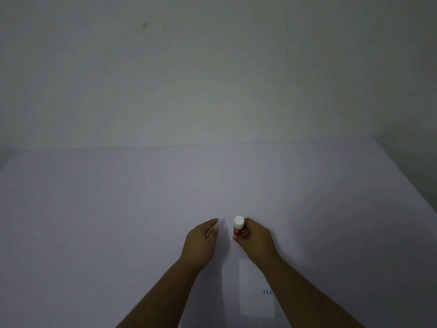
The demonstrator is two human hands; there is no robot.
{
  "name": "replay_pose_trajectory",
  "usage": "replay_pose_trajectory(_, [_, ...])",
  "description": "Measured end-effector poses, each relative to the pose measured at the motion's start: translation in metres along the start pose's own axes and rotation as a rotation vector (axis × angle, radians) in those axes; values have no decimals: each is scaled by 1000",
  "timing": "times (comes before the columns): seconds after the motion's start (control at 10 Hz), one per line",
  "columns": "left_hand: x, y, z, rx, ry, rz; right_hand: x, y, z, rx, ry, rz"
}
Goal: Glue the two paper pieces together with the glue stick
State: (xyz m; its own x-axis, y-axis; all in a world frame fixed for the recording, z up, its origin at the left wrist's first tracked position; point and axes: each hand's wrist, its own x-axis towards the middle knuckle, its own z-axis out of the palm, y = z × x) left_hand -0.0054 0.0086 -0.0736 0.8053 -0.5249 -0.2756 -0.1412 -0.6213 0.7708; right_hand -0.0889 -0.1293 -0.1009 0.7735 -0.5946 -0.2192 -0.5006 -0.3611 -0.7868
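Observation:
A glue stick [238,226] with a red body and a white cap stands upright in my right hand [256,237], whose fingers wrap its body. My left hand [201,242] hovers just left of it, fingers together and slightly curled, holding nothing that I can see. A white paper piece [251,292] with small blue marks at its right edge lies flat on the table, close to me, partly under my right forearm. A second paper piece cannot be made out against the pale tabletop.
The pale lilac table [118,209] spreads wide on both sides. Its far edge meets a plain grey-white wall [212,79]; the right edge slants away at the far right.

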Motion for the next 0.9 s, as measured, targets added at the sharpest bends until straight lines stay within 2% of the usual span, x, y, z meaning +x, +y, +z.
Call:
replay_pose_trajectory(0.7, [-1,5,5,30,-27,-1,0,4,2,57,-43,16])
replay_pose_trajectory(0.8, [-2,5,4,36,-30,-4,-2,6,0,36,-37,8])
replay_pose_trajectory(0.9, [-2,7,2,54,-3,6,-6,8,-4,46,54,41])
